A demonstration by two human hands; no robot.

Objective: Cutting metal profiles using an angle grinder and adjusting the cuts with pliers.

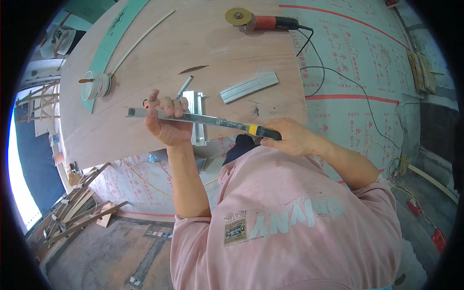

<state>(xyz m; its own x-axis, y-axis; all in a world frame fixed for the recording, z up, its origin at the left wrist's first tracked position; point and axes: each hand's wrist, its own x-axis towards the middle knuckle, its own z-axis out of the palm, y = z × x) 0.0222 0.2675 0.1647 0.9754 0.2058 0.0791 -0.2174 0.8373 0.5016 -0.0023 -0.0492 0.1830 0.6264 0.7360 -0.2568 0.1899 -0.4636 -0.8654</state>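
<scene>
My left hand (168,118) is closed around a narrow metal channel (195,119), held above the near edge of the wooden tabletop (145,58). In my right hand (290,137) is a hand tool with a yellow-and-black handle (258,131). Its metal front end meets the right end of the channel, and its exact kind is unclear. Beneath the channel, by my left hand, lie short metal profile pieces (198,133). A pale stick like a marker (184,86) lies just beyond them. Another short metal profile (249,87) rests to the right.
An angle grinder (263,21) lies at the far right of the tabletop, its cable (355,83) trailing over the printed floor sheeting (348,113). Far left are a white bucket (95,87), a green strip (113,41) and a thin wooden strip (142,43). Scrap wood (77,208) lies lower left.
</scene>
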